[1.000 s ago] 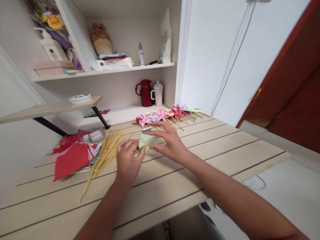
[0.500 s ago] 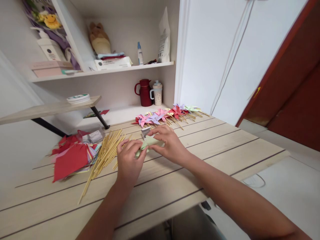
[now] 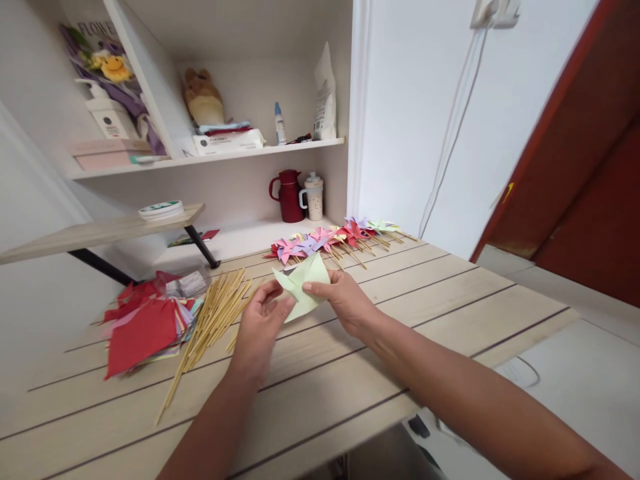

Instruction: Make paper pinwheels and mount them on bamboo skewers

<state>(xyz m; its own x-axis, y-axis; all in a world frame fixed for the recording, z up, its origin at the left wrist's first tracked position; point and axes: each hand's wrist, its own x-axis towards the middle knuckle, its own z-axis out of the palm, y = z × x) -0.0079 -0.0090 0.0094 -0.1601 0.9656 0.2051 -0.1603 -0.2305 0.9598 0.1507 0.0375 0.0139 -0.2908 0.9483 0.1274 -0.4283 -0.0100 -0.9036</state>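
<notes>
A pale green paper sheet (image 3: 309, 280), with a corner folded over and cut flaps, is held up over the table. My right hand (image 3: 345, 300) pinches its right side, thumb on the front face and fingers hidden behind. At the sheet's lower left is my left hand (image 3: 265, 320), thumb and curled fingers closed at the paper's edge. Several finished paper pinwheels (image 3: 353, 232) in pink, purple, red and green lie on sticks beyond my hands. Left of my left hand, a bundle of thin wooden sticks (image 3: 215, 313) rests beside a pile of coloured paper sheets (image 3: 143, 337).
The slatted table (image 3: 390, 360) ends at the right and at the front. At the back stand a dark red jug (image 3: 291, 197) and a speckled cup (image 3: 313, 198). A small raised shelf (image 3: 100, 233) on black legs is at the left, below a white shelf unit (image 3: 220, 159).
The green paper, earlier bunched between both hands, is now spread and turned to face me. My right hand has shifted to its right edge. The view has tilted up slightly.
</notes>
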